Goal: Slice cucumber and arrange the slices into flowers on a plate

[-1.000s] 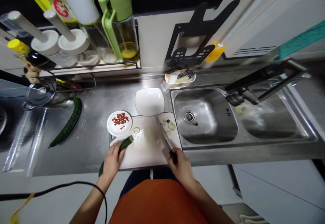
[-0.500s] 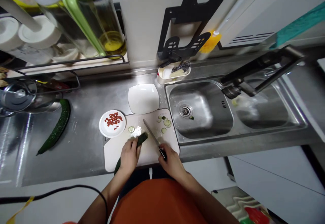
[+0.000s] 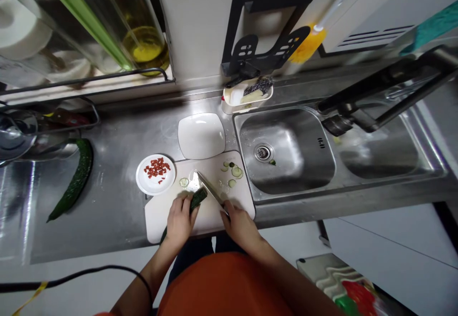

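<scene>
My left hand (image 3: 180, 218) is wrapped round a dark green cucumber (image 3: 198, 198), its cut end pointing away to the right. In my right hand (image 3: 239, 223) is a kitchen knife (image 3: 210, 188), the blade slanting up and left close to the cucumber's cut end; whether it touches is hard to make out. Both are over a white cutting board (image 3: 161, 225). One thin cucumber slice (image 3: 183, 182) lies on the board's left part, and several slices and bits (image 3: 236, 172) lie near its right edge.
A small white plate (image 3: 142, 184) of chopped red pieces overlaps the board's left corner. Behind stands a white square dish (image 3: 201, 137). A whole cucumber (image 3: 77, 177) lies far left. To the right is a steel sink (image 3: 296, 163) with a black faucet (image 3: 372, 101).
The knife has shifted left and its blade is nearer the cucumber's end. My left hand still grips the cucumber. The whole view has moved slightly.
</scene>
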### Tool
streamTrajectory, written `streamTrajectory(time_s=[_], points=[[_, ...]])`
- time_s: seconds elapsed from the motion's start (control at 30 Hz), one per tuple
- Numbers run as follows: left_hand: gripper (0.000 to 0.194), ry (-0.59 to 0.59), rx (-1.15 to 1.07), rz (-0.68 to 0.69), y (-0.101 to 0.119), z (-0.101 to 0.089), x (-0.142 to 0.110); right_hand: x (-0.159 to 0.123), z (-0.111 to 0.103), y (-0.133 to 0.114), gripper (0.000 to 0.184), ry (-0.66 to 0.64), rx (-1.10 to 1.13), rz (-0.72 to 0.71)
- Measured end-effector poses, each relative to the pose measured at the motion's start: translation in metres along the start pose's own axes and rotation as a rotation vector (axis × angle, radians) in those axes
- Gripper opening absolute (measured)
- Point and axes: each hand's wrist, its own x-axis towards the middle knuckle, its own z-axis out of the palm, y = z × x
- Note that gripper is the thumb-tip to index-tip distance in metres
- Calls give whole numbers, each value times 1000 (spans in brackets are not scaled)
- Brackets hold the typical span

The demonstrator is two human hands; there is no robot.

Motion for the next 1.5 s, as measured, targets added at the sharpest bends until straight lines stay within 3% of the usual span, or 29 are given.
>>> streamTrajectory(time_s=[0.13, 0.37, 0.43, 0.6, 0.73, 0.87, 1.2, 1.37, 1.5], points=[[33, 3, -14, -10, -3, 1, 3, 4, -4, -4, 36, -9, -50, 18], [30, -149, -278, 111, -14, -18, 10, 6, -9, 3, 33, -5, -48, -20], [26, -175, -258, 165, -14, -20, 11, 6, -9, 5, 33, -2, -58, -23], [34, -26, -49, 109, -11, -12, 11, 5, -7, 7, 32, 1, -53, -34], [33, 5, 12, 140, -15, -6, 14, 5, -7, 8, 32, 9, -39, -32], [39, -29, 14, 234, -21, -6, 19, 6, -9, 8, 32, -2, -27, -36], [46, -96, -25, 152, -1, -2, 3, 7, -13, 6, 27, 51, -62, -54], [46, -94, 36, 115, 1, -4, 5, 11, -15, -4, 43, -39, -135, -72], [51, -149, -40, 133, -2, -6, 11, 11, -15, -11, 52, -78, -198, -81]])
